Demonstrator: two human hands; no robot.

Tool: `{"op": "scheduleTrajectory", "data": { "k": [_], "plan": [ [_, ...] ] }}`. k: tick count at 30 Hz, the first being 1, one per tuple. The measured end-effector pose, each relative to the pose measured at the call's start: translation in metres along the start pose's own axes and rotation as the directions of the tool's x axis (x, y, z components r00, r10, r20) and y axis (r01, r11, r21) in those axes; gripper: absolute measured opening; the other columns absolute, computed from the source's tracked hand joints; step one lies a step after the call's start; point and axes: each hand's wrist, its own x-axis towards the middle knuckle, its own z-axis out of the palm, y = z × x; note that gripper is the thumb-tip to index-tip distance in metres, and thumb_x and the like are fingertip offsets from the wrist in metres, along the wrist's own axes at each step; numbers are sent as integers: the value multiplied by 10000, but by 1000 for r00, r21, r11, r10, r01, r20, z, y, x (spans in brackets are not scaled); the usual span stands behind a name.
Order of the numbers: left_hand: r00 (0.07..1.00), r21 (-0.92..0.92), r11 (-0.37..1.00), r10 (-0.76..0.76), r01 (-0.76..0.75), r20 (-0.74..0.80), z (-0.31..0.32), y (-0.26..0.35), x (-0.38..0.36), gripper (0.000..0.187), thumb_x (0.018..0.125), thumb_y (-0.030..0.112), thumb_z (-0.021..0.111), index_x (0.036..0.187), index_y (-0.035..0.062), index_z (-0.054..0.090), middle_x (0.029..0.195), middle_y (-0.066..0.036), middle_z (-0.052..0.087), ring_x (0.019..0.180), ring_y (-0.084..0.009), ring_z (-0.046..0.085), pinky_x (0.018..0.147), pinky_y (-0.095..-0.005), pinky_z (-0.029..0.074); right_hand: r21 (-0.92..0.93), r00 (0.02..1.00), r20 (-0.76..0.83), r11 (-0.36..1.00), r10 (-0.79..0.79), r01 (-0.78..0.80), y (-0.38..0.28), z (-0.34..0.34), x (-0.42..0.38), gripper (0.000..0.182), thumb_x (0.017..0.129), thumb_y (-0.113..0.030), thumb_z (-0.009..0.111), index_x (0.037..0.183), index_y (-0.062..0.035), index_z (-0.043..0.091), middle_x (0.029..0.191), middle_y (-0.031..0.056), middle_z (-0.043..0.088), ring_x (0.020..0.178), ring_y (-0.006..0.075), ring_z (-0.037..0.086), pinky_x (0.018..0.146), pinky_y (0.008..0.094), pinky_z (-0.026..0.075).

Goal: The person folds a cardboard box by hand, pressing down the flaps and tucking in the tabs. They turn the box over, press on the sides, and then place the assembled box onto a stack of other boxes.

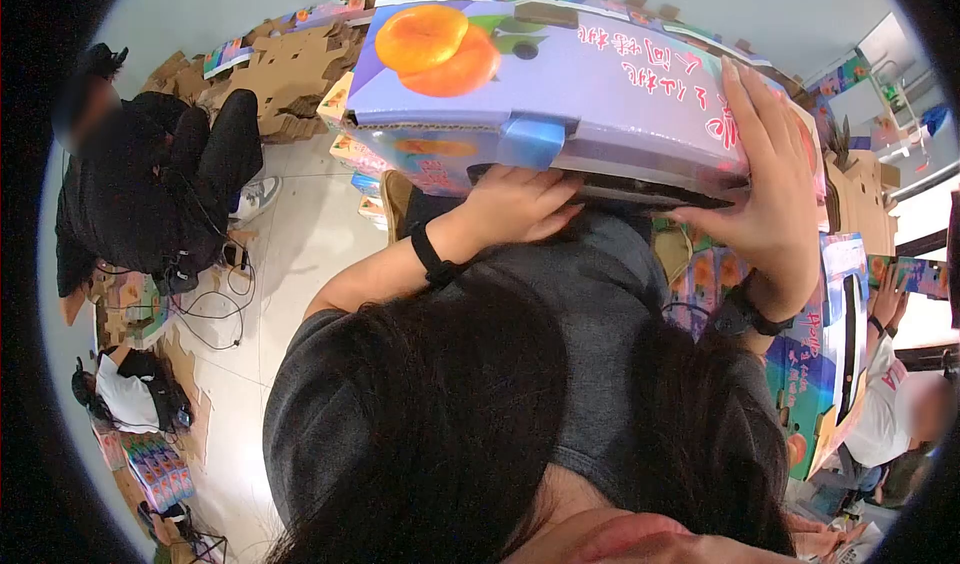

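A printed cardboard fruit box (560, 74), lilac with orange peaches and red lettering, lies in front of my chest. My right hand (770, 169) spreads over its right end, fingers on the upper panel and thumb along the near edge. At the near side, my left hand (525, 204) presses against the box below a blue flap (532, 142), its fingers bent and partly hidden. A long dark opening (640, 186) runs along that side between my two hands. Both wrists wear black bands.
Flattened brown cardboard (290, 69) is stacked behind on the left. Another printed box (815, 364) stands close at my right. A seated person in black (130, 184) is at the left, with cables (215, 304) on the floor. A person in white (885, 404) works at the far right.
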Motion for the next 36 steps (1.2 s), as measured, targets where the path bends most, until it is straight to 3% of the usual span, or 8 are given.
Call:
{"op": "scheduleTrajectory", "data": {
  "k": [6,15,18,22,26,30,32,36],
  "plan": [
    [998,-13,999,-41,42,43,0,4,-5,318,807,384,784,1042,171,758,1033,-30,702,963,-225,683,806,-395,542,106,967,256,994,2,-30,16,-40,-5,1104,453,-104,905,1493,-110,532,1470,165,549,1345,402,513,1126,443,392],
    [996,-71,994,-81,83,25,0,3,-5,284,792,337,801,1026,178,764,1074,-43,690,982,-253,683,831,-419,547,97,987,164,995,7,-23,13,-28,-9,981,562,-143,874,1487,-164,549,1488,152,536,1302,381,532,1106,468,396],
    [998,-125,991,-47,50,29,-6,-3,-3,261,883,307,728,1056,112,728,1028,-137,662,960,-374,651,787,-483,526,-89,996,77,996,34,-28,-18,-22,-13,1035,583,-196,900,1530,-131,485,1562,177,456,1391,396,465,1171,509,339],
    [959,-322,908,-219,267,179,-5,-3,-8,324,947,286,687,1154,36,681,1095,-188,683,1051,-401,642,913,-479,505,-7,991,102,997,-82,83,-68,-11,4,1104,618,-376,896,1550,-28,416,1608,247,364,1485,449,342,1200,552,279],
    [885,-581,668,-381,464,268,-21,3,11,354,971,281,670,1212,22,654,1169,-187,689,1116,-391,641,971,-463,489,106,982,40,978,-182,177,-88,8,28,1116,707,-611,795,1558,-19,384,1629,246,325,1508,440,308,1215,574,234],
    [977,-364,907,-202,211,61,-6,-6,-7,277,940,224,668,1176,80,683,1138,-144,695,1058,-371,664,921,-478,512,18,997,-32,998,-64,64,-96,30,42,1091,741,-641,776,1545,-12,390,1603,243,368,1478,442,350,1202,585,242],
    [937,-257,943,-122,213,329,5,-12,-28,248,894,184,676,1139,147,703,1085,-105,692,1022,-323,683,831,-467,543,-15,993,-115,999,-36,34,-93,33,48,1063,725,-621,798,1519,-17,431,1525,236,458,1386,440,449,1165,579,297],
    [968,-242,958,-94,152,234,-5,-8,-15,265,884,175,679,1146,156,708,1098,-99,689,1022,-311,684,816,-458,554,-27,988,-135,997,-80,77,-85,29,56,999,690,-604,824,1466,-51,523,1363,193,570,1213,410,553,1065,528,403]
  ]
}}
